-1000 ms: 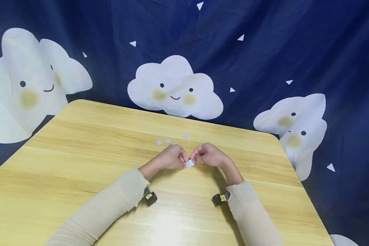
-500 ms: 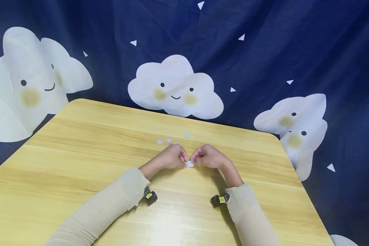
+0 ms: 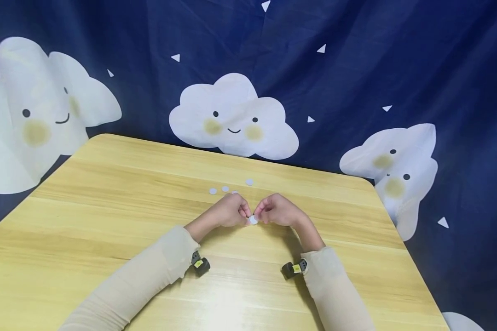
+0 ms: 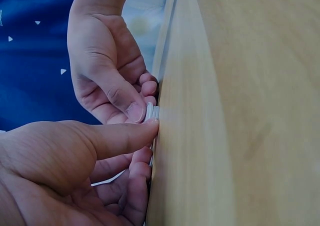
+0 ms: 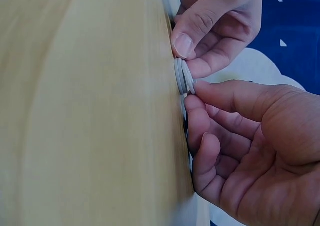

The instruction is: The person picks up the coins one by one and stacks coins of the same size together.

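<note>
Between both hands, near the table's middle, stands a small stack of thin white discs [image 5: 178, 77]. The topmost white disc [image 5: 188, 78] leans slightly off the rest in the right wrist view. My right hand [image 3: 279, 210] pinches this disc at its edge between thumb and fingers. On the other side, my left hand [image 3: 230, 210] grips the lower discs, thumb against their edge. In the left wrist view the stack [image 4: 156, 112] sits right at the tabletop, between the two thumbs. The fingertips partly cover the discs.
Beyond the left hand, loose white discs lie flat: one disc [image 3: 213, 191], another disc [image 3: 225, 189], and a farther disc [image 3: 249, 182]. One more disc [image 3: 234, 192] is partly hidden by the left hand. The wooden table [image 3: 149, 184] ends at a dark blue cloud-print curtain [image 3: 240, 37].
The right hand has brought its disc from an offset place on the right to nearly over the stack. The left hand has stayed in place; the head view has shifted slightly.
</note>
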{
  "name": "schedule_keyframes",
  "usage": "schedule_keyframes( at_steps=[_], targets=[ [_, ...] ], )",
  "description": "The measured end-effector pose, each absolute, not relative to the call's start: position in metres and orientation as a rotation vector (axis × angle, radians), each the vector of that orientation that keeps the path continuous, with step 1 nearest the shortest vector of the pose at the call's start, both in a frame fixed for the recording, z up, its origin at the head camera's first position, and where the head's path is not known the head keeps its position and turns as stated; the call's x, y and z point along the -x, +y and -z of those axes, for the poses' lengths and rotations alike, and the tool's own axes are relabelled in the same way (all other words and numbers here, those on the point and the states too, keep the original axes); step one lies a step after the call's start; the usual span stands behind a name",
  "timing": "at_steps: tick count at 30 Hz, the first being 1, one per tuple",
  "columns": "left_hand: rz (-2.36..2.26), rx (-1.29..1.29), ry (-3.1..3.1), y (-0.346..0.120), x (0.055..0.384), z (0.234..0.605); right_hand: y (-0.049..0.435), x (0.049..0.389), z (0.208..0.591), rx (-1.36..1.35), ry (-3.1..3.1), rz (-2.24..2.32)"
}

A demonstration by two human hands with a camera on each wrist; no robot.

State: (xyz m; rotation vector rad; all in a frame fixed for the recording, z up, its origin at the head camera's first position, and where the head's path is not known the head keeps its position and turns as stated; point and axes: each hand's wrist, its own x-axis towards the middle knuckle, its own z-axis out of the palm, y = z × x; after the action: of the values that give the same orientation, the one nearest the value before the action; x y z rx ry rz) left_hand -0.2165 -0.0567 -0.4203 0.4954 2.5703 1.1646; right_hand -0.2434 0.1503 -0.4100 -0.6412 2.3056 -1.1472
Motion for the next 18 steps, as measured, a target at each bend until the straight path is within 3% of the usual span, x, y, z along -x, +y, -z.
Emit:
schedule_keyframes(
  at_steps=[18],
  targets=[
    [-1.167, -0.477, 2.544, -0.0579, 0.2170, 0.4176, 0.1495, 0.2434, 0.4071, 0.571, 2.274, 1.173]
  ],
)
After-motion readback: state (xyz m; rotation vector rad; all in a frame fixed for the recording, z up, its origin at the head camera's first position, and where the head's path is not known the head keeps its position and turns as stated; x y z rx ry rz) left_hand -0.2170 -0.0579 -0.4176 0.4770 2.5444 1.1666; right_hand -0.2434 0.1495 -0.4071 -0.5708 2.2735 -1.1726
